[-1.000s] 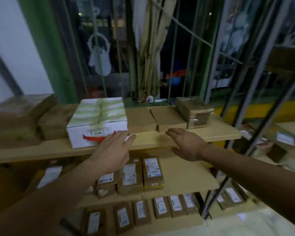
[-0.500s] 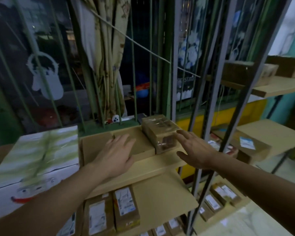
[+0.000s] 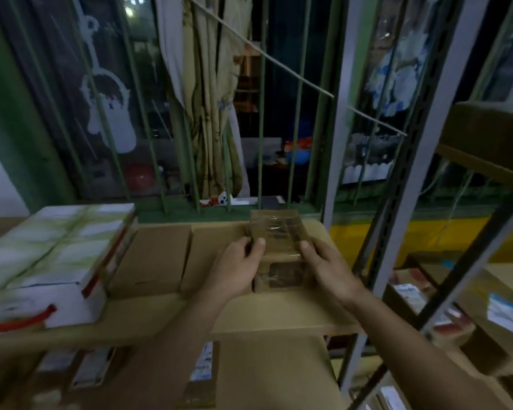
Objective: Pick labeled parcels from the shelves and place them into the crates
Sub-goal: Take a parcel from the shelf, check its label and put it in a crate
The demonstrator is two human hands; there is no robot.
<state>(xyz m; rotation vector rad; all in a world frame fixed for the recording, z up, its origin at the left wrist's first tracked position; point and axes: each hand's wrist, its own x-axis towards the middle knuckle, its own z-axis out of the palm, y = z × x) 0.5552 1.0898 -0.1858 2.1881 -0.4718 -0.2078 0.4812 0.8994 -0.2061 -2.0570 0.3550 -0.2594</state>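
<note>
- As I read the head view, the small brown cardboard parcel wrapped in clear tape [image 3: 276, 232] sits at the right end of the top light wooden shelf board [image 3: 264, 318], near the grey metal rack upright [image 3: 336, 161].
- The left hand [image 3: 234, 270] grasps the parcel's left side, with its thumb laid on the top face and its fingers curled round the edge.
- The right hand [image 3: 332, 270] grasps the parcel's right side, thumb on the top edge, with its fingers behind the box and out of my sight.
- I cannot tell whether the parcel is raised off the board or resting on it.
- Two flat brown cardboard boxes [image 3: 151, 258] lie side by side just left of the parcel; the left wrist crosses the nearer one.
- A white and green carton with a red handle [image 3: 51, 253] stands at the shelf's left end.
- On the shelf below, a brown parcel with a white label [image 3: 203, 362] shows, though it is blurred.
- Another labelled parcel [image 3: 507, 315] lies on the rack to the right.
</note>
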